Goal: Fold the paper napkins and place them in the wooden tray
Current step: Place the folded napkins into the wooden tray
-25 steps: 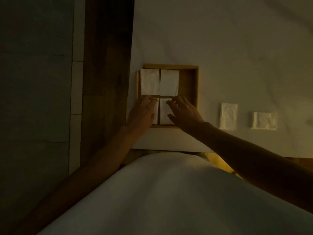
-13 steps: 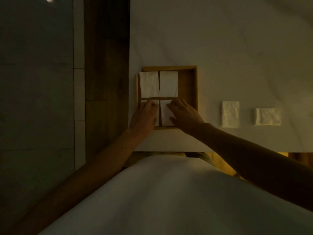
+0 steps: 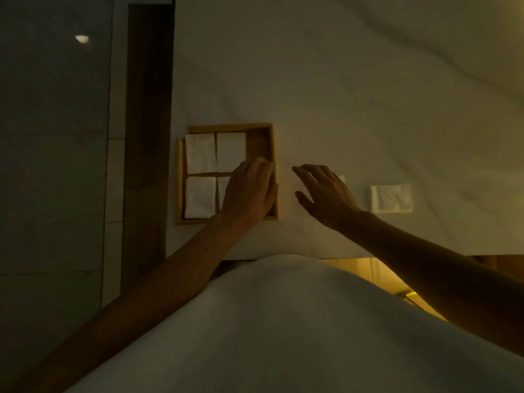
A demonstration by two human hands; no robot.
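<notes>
Next, my spread, empty right hand (image 3: 326,194) should pinch the napkin (image 3: 342,179) by the worktop's (image 3: 368,109) near edge; left hand (image 3: 249,191) rests open-fingered on the tray (image 3: 229,127).

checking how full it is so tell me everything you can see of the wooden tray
The wooden tray is a shallow square of light wood with a raised rim, lying flat near the left edge of the white table. Four folded white napkins lie in it two by two, filling its left part; a strip along its right side is bare. The left hand rests over its near right corner, covering part of one napkin.
</notes>
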